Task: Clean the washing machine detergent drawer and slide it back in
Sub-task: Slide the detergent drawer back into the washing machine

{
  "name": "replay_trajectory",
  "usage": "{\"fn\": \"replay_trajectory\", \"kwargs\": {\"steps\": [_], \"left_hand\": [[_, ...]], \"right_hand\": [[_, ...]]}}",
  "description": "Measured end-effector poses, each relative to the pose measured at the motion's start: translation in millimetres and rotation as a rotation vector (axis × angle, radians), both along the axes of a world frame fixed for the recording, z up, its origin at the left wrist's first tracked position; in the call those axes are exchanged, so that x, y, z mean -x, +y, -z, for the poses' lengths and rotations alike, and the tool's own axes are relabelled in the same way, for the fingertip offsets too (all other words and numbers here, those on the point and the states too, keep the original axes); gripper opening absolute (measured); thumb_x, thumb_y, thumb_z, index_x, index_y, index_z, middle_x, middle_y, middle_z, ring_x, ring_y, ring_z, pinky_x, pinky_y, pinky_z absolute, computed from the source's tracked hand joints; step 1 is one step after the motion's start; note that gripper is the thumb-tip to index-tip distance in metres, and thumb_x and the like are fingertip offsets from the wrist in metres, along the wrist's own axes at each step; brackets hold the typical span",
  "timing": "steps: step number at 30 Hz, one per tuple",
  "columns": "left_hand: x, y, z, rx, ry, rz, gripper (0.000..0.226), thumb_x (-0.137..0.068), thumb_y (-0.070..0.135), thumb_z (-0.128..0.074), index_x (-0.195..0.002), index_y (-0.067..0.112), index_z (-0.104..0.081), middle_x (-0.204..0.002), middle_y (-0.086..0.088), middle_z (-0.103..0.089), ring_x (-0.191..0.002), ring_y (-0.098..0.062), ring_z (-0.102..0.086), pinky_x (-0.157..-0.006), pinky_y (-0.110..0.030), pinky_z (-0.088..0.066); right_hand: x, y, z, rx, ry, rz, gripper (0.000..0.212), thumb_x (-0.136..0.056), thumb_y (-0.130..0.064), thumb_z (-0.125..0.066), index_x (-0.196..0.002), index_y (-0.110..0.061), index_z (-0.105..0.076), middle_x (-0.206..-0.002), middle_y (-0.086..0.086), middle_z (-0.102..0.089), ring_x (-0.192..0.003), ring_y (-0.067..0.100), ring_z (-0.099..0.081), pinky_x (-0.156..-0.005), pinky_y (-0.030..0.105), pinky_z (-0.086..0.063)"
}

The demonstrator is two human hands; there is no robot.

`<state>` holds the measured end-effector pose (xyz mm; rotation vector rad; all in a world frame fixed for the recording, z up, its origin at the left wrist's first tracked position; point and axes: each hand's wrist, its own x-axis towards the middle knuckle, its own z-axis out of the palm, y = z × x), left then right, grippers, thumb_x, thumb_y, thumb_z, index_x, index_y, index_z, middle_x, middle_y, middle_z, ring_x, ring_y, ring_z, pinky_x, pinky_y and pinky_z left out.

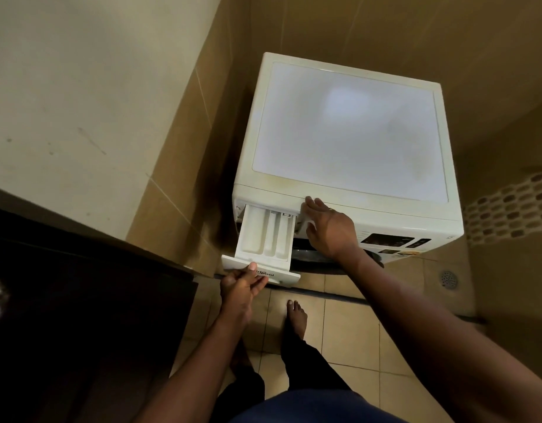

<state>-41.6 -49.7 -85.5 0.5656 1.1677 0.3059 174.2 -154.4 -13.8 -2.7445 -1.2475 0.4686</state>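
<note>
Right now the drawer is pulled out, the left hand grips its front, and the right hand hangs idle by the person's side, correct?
Not quite. The right hand does not hang idle: its straight fingers rest on the front edge of the washer, just right of the drawer slot, as the head view shows. The drawer is pulled out and the left hand grips its front.

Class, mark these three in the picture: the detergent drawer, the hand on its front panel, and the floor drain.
detergent drawer point(271, 236), head view, middle compartment.
left hand point(239, 285), head view, middle of the hand.
floor drain point(448, 279), head view, centre of grille.
</note>
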Motion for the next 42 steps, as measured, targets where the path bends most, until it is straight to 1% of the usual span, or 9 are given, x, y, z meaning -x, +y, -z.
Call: {"fn": "replay_trajectory", "kwargs": {"steps": [6, 12, 21, 23, 27, 29, 35, 39, 42], "left_hand": [[-31, 5, -5, 0.005, 0.003, -0.006, 0.031, -0.096, 0.007, -0.068, -0.124, -0.003, -0.061, -0.124, -0.021, -0.067, -0.113, -0.035, -0.068, -0.094, -0.048, -0.060], [-72, 28, -5, 0.012, -0.002, 0.017, 0.010, -0.095, 0.005, -0.069, -0.098, -0.001, -0.061, -0.110, -0.021, -0.065, -0.111, -0.038, -0.066, -0.099, -0.051, -0.056], [-114, 49, -5, 0.037, -0.076, -0.016, 0.004, -0.102, 0.003, -0.057, -0.100, 0.001, -0.059, -0.109, -0.017, -0.057, -0.102, -0.035, -0.064, -0.099, -0.050, -0.055], [-125, 51, -4, 0.041, -0.057, -0.016, 0.008, -0.105, 0.001, -0.051, -0.100, 0.002, -0.057, -0.114, -0.016, -0.054, -0.103, -0.035, -0.062, -0.101, -0.052, -0.053], [-137, 53, 1, 0.049, 0.010, -0.032, 0.020, -0.106, -0.007, -0.041, -0.091, 0.003, -0.051, -0.099, -0.010, -0.048, -0.089, -0.030, -0.061, -0.101, -0.057, -0.053], [-138, 56, 5, 0.055, 0.017, -0.044, 0.023, -0.104, -0.011, -0.039, -0.090, 0.003, -0.050, -0.096, -0.010, -0.047, -0.093, -0.032, -0.060, -0.100, -0.059, -0.053], [-132, 51, -1, 0.071, -0.066, -0.044, 0.013, -0.102, -0.007, -0.052, -0.113, 0.000, -0.053, -0.108, -0.010, -0.057, -0.110, -0.035, -0.062, -0.097, -0.048, -0.056], [-127, 49, 0, 0.061, -0.157, -0.016, 0.010, -0.096, 0.001, -0.067, -0.097, 0.003, -0.057, -0.108, -0.013, -0.062, -0.116, -0.034, -0.063, -0.099, -0.046, -0.056], [-128, 49, 2, 0.013, -0.133, 0.003, 0.025, -0.091, 0.006, -0.074, -0.107, 0.001, -0.055, -0.110, -0.015, -0.065, -0.114, -0.031, -0.065, -0.101, -0.048, -0.055]], "right_hand": [[2, 1, 1, 0.018, 0.015, 0.019, 0.058, -0.096, -0.019, -0.051, -0.153, -0.025, -0.043, -0.168, -0.009, -0.026, -0.153, 0.014, -0.028, -0.098, 0.040, -0.054], [-1, 4, -4, 0.018, 0.036, 0.030, 0.054, -0.093, -0.017, -0.052, -0.147, -0.025, -0.050, -0.166, -0.007, -0.030, -0.152, 0.016, -0.032, -0.099, 0.039, -0.051], [-13, 3, -7, -0.016, 0.105, 0.063, 0.065, -0.088, -0.006, -0.047, -0.147, -0.034, -0.052, -0.162, -0.017, -0.035, -0.149, 0.006, -0.034, -0.110, 0.035, -0.046], [-16, 3, -8, -0.007, 0.119, 0.068, 0.069, -0.087, -0.005, -0.047, -0.148, -0.035, -0.051, -0.161, -0.019, -0.034, -0.149, 0.004, -0.034, -0.111, 0.034, -0.044], [-20, 3, -8, 0.021, 0.127, 0.056, 0.071, -0.084, -0.005, -0.048, -0.146, -0.037, -0.054, -0.159, -0.020, -0.038, -0.147, 0.004, -0.038, -0.109, 0.031, -0.045], [-25, 4, -10, 0.027, 0.135, 0.068, 0.071, -0.083, -0.005, -0.049, -0.144, -0.040, -0.056, -0.157, -0.020, -0.042, -0.145, 0.005, -0.041, -0.108, 0.030, -0.044], [-34, 4, -14, 0.046, 0.171, 0.064, 0.075, -0.081, 0.001, -0.049, -0.143, -0.041, -0.057, -0.154, -0.023, -0.045, -0.145, 0.003, -0.040, -0.110, 0.026, -0.039], [-34, 5, -12, 0.050, 0.187, 0.067, 0.073, -0.083, -0.001, -0.047, -0.144, -0.041, -0.056, -0.155, -0.022, -0.044, -0.146, 0.005, -0.040, -0.114, 0.028, -0.039], [-33, 5, -11, 0.051, 0.173, 0.060, 0.070, -0.085, -0.004, -0.047, -0.144, -0.041, -0.055, -0.155, -0.022, -0.044, -0.146, 0.006, -0.040, -0.113, 0.028, -0.040]]}}
